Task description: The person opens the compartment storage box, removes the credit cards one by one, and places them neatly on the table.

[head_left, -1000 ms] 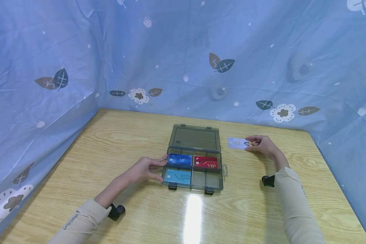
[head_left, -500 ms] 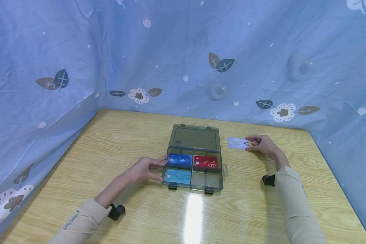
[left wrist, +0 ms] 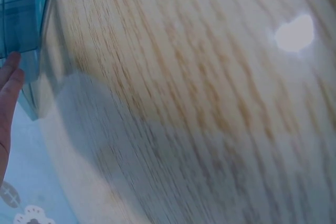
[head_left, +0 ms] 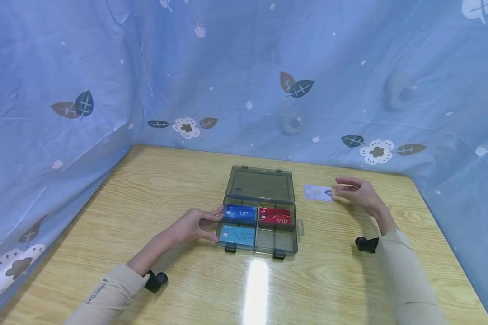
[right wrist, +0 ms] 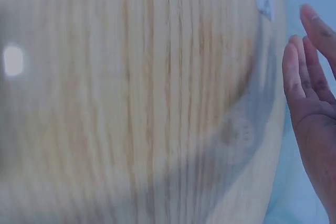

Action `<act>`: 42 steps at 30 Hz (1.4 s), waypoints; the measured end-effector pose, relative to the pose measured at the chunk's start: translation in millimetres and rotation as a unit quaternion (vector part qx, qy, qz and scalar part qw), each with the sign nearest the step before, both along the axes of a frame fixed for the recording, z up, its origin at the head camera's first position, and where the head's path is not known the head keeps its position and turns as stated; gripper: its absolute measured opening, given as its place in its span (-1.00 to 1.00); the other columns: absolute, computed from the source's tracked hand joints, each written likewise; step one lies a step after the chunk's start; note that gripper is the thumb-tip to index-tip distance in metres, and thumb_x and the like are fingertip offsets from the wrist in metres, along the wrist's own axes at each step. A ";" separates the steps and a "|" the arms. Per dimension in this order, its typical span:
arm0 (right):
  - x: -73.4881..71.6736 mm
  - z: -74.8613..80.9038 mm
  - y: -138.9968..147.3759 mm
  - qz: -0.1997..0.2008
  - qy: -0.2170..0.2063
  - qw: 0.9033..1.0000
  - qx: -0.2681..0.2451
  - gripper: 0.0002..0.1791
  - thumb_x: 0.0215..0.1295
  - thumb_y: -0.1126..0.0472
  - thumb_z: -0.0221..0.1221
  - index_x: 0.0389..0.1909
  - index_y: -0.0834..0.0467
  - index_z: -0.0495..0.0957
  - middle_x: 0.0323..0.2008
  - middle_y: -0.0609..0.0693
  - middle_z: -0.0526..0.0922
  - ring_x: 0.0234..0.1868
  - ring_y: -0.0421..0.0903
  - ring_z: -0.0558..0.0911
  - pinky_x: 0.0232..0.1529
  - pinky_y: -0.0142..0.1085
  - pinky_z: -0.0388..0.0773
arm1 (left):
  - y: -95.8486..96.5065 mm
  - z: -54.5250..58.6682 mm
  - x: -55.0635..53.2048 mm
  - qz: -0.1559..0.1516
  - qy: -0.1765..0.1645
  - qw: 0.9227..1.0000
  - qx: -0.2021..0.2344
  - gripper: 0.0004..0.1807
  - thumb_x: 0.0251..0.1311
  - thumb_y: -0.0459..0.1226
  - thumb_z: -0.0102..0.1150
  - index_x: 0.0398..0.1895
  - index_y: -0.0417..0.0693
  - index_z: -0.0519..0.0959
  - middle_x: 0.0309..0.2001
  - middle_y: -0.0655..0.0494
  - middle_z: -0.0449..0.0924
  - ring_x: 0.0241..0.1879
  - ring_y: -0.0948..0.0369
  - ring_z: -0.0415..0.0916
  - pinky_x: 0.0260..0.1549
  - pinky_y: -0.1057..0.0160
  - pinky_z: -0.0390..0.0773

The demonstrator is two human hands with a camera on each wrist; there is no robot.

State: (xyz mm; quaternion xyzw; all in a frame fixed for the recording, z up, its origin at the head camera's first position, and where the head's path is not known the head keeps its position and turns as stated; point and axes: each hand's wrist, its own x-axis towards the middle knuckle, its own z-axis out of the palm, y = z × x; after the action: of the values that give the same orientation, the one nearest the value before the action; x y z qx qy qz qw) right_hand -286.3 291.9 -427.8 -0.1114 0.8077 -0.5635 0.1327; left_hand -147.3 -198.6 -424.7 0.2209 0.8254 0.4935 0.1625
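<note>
A smoky, see-through divided box [head_left: 286, 241] stands on the table with its lid [head_left: 260, 184] folded back. Inside lie a dark blue VIP card [head_left: 240, 213] back left, a red VIP card [head_left: 274, 216] back right and a light blue VIP card [head_left: 237, 234] front left. My left hand [head_left: 192, 225] touches the box's left side, fingers toward the back corner and thumb at the front; the left wrist view shows straight fingers along its wall. A pale VIP card [head_left: 318, 192] lies right of the lid. My right hand [head_left: 359, 194] hovers just right of it, fingers loosely extended, holding nothing.
A wooden table [head_left: 179, 176] carries everything, with a bright glare strip in front of the box. Blue patterned cloth [head_left: 244, 81] hangs behind and along both sides.
My right hand has let go of the pale card's right end and drawn back slightly to the right. The card stays on the table. My left hand and the box have not moved.
</note>
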 end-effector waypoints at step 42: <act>84.9 20.0 -57.4 0.094 -0.113 0.976 -0.161 -0.42 0.36 0.43 0.09 0.31 0.55 0.14 0.23 0.05 0.49 0.13 -0.17 0.57 0.20 -0.18 0.45 | 1.4 4.9 2.9 0.007 -0.001 1.000 -0.014 -0.29 -0.12 -0.31 0.46 0.16 -0.40 0.45 0.38 -0.22 0.10 0.21 -0.03 0.38 0.07 0.18 0.51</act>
State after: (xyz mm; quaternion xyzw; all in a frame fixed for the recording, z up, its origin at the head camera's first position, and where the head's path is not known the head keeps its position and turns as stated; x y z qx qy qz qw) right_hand -201.5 234.5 -407.8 -0.1424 0.6725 -0.6798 0.2557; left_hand -144.4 -197.2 -419.7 0.2120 0.8336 0.4833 0.1629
